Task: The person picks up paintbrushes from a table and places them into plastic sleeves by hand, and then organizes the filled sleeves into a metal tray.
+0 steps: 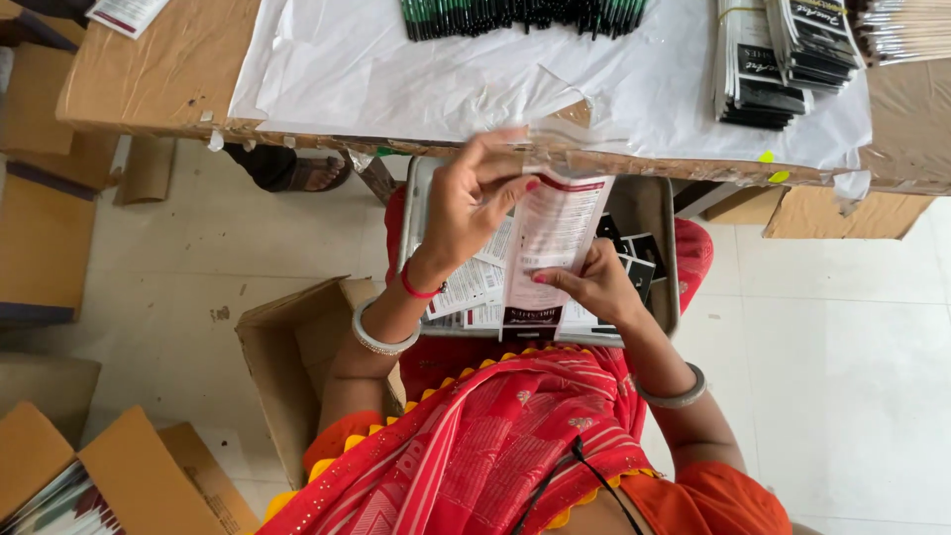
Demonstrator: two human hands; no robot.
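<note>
Open brown cardboard box point(287, 367) below-left of the hands. Left hand point(464, 213) pinches the top of a white printed card with red edge in a clear plastic sleeve point(548, 248); right hand point(594, 282) grips its lower side. Grey metal tray point(654, 213) of cards beneath. Black-and-white card stacks point(783, 59) above-right.

On our lap rests a shallow grey metal tray point(674, 267) holding white printed paper cards point(466, 287). Above it, we hold a white-and-red printed card in a clear plastic sleeve point(550, 248) between the left hand point(466, 203) and the right hand point(594, 282). Beyond the tray stands the paper-covered cardboard surface point(168, 69), bearing a row of dark pencils point(520, 15) at centre and banded stacks of black-and-white cards point(783, 59) to the right. An open brown cardboard box point(282, 357) sits on the floor to our left.
</note>
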